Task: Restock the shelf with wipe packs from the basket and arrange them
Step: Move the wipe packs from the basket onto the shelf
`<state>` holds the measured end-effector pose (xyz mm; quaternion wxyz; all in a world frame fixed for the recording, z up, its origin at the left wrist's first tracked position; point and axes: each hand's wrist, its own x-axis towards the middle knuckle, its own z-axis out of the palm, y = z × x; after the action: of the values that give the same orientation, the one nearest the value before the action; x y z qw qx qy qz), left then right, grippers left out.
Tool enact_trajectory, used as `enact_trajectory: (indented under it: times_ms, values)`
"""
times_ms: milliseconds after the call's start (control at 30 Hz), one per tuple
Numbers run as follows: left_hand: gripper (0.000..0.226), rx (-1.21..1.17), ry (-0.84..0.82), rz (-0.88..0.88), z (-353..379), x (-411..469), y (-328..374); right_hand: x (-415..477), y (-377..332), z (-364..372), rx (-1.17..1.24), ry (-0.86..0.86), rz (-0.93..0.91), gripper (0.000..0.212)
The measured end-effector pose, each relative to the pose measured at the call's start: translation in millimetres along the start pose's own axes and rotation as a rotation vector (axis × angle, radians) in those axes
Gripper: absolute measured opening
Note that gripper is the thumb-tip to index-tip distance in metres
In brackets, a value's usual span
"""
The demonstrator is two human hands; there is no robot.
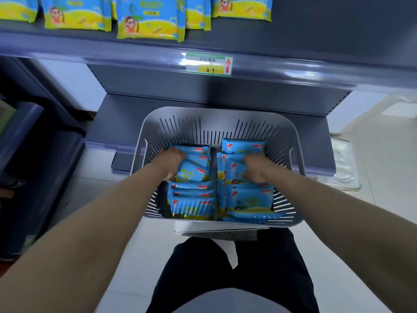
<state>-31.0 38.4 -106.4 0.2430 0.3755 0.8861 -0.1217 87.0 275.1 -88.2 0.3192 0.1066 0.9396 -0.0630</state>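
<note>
A grey slotted basket [293, 141] stands on the floor in front of me, filled with two rows of blue wipe packs. My left hand [172, 160] reaches into the left row and its fingers curl round a blue wipe pack [194, 171] near the back. My right hand [256, 169] is in the right row, fingers curled over another wipe pack [233, 171]. One pack [243, 146] lies flat at the back right. On the upper shelf [135, 53], several blue-and-yellow wipe packs [151, 19] stand in a row.
A price tag [208, 64] is clipped to the upper shelf's front rail. The lower shelf [126, 114] lies behind the basket. A dark unit [33, 154] stands at the left. A white tray-like object [344, 163] lies on the floor at the right. My dark trousers [237, 267] fill the bottom.
</note>
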Motion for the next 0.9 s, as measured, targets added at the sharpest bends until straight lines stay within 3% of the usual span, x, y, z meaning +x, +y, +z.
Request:
enact_trajectory:
  times_ms: [100,200,333,567,667,767,900]
  values:
    - [0.059,0.038,0.008,0.003,-1,2,-2,0,-3,-2,-0.001,-0.030,0.023,0.025]
    - [0.052,0.093,0.000,-0.005,-1,2,-2,-1,-4,-3,0.040,-0.022,0.060,0.055]
    - [0.053,0.103,0.000,-0.011,0,1,1,2,-5,-8,-0.043,-0.078,0.072,0.032]
    - [0.048,-0.116,-0.120,-0.035,-13,-11,0,-7,-6,-13,-0.097,-0.154,0.022,0.038]
    - [0.037,-0.203,-0.045,-0.027,-40,-16,2,-15,-6,-38,-0.057,-0.071,0.008,0.051]
    - [0.029,-0.269,0.051,0.000,-80,-23,8,-29,-6,-81,-0.043,0.073,-0.062,0.051]
    - [0.015,-0.305,0.179,0.047,-139,-39,16,-57,3,-152,-0.036,0.142,-0.116,0.041]
